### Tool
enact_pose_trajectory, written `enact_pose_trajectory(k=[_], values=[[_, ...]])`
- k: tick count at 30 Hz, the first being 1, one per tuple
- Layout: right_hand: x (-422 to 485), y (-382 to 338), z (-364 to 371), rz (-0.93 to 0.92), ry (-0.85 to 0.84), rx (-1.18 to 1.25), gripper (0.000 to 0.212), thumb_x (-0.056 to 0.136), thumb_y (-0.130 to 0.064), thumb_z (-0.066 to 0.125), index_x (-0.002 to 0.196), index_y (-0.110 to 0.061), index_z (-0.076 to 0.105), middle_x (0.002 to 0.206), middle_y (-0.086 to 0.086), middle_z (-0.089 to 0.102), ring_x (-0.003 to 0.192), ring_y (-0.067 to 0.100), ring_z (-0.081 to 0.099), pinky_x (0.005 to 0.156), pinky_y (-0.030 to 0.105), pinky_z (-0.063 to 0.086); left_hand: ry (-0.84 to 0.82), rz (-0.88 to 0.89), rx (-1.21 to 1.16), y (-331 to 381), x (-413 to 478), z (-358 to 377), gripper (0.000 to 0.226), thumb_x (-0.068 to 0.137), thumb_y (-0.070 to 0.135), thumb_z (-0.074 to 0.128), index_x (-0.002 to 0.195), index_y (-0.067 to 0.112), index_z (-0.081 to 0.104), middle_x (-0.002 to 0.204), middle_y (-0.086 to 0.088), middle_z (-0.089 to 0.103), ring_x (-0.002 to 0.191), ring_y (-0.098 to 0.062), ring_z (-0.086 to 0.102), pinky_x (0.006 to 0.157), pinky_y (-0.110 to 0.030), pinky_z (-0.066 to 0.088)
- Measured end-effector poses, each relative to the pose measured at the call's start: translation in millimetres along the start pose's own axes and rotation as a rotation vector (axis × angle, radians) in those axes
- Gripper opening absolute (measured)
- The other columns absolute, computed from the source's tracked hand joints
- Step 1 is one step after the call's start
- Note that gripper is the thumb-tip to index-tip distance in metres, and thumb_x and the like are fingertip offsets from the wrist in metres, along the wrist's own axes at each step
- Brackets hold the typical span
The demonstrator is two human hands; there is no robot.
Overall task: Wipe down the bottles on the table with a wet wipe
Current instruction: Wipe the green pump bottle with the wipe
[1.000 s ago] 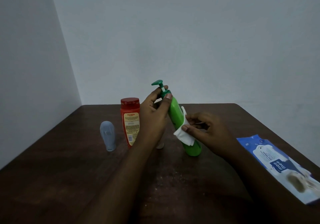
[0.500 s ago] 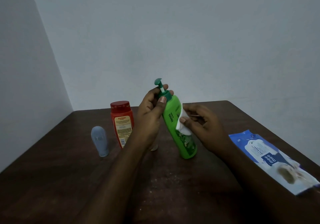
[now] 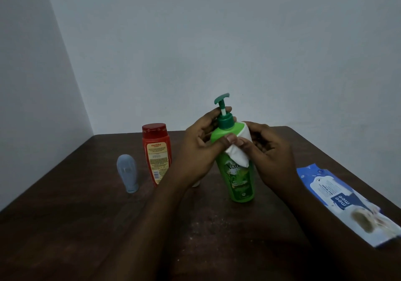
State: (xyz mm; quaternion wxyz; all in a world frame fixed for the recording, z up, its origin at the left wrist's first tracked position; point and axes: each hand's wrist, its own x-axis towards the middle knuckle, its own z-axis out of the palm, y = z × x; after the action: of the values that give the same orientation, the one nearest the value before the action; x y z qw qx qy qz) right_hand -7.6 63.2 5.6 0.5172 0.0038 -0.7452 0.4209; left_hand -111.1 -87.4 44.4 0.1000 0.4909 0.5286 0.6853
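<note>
Holding the green pump bottle [image 3: 238, 178], upright on the counter [image 3: 86, 215], with left hand [image 3: 199, 148] fingers curled round its neck; pinching the wet wipe [image 3: 237, 156] against its shoulder with the right hand [image 3: 269, 150]. Likely mid-task: farther back, red bottle [image 3: 157, 152] and grey bottle [image 3: 127, 172] seemingly unwiped.

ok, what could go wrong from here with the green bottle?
1. The left hand grips the green bottle under its raised pump; a slip upward might press it and squirt liquid.
2. The red bottle stands close beside the left wrist; a swing of that arm could tip it.
3. The right hand presses the wipe high on the tilted bottle; its base may slide.
</note>
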Motion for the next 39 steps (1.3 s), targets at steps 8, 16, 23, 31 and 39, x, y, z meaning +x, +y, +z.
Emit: enact_pose_trajectory(k=[8,16,23,31,39], values=[[10,14,-16,0.215,-0.352,-0.015,0.019,0.092,-0.028,0.075,0.106,-0.016,0.078,0.099,0.006,0.079,0.093,0.025,0.075,0.081,0.048,0.061,0.123,-0.057,-0.064,-3,7,-11,0.055,0.090,-0.008,0.072,0.140,0.011,0.061,0.127,-0.009,0.075,0.120,-0.018,0.070,0.098,-0.036,0.059],[20,25,-52,0.363,-0.828,-0.390,0.024,0.084,-0.037,0.083,0.083,-0.014,0.077,0.075,0.006,0.072,0.067,0.012,0.061,0.066,0.034,0.045,0.144,-0.079,-0.045,-5,10,-13,0.057,0.092,-0.006,0.071,0.144,0.011,0.057,0.132,-0.009,0.072,0.121,-0.014,0.070,0.088,-0.024,0.059],[18,35,-53,0.349,-1.050,-0.624,0.042,0.083,-0.037,0.083,0.062,-0.018,0.052,0.061,-0.006,0.045,0.056,0.006,0.041,0.057,0.026,0.031,0.152,-0.081,-0.030,-6,10,-12,0.058,0.092,-0.004,0.071,0.145,0.012,0.056,0.133,-0.009,0.071,0.121,-0.013,0.069,0.088,-0.023,0.059],[13,21,-35,0.218,-0.622,-0.374,0.036,0.076,-0.055,0.081,0.090,-0.021,0.081,0.083,0.005,0.077,0.078,0.027,0.072,0.070,0.045,0.055,0.122,-0.055,-0.042,-6,10,-16,0.057,0.093,-0.005,0.070,0.145,0.013,0.056,0.134,-0.008,0.071,0.123,-0.014,0.068,0.096,-0.031,0.060],[7,-2,-8,0.078,-0.099,0.171,0.026,0.088,0.004,0.070,0.113,-0.002,0.074,0.100,-0.003,0.080,0.093,0.012,0.076,0.081,0.022,0.057,-0.054,-0.038,-0.028,-4,7,-10,0.056,0.100,-0.003,0.061,0.151,0.017,0.051,0.145,0.000,0.064,0.136,-0.012,0.058,0.109,-0.030,0.051]])
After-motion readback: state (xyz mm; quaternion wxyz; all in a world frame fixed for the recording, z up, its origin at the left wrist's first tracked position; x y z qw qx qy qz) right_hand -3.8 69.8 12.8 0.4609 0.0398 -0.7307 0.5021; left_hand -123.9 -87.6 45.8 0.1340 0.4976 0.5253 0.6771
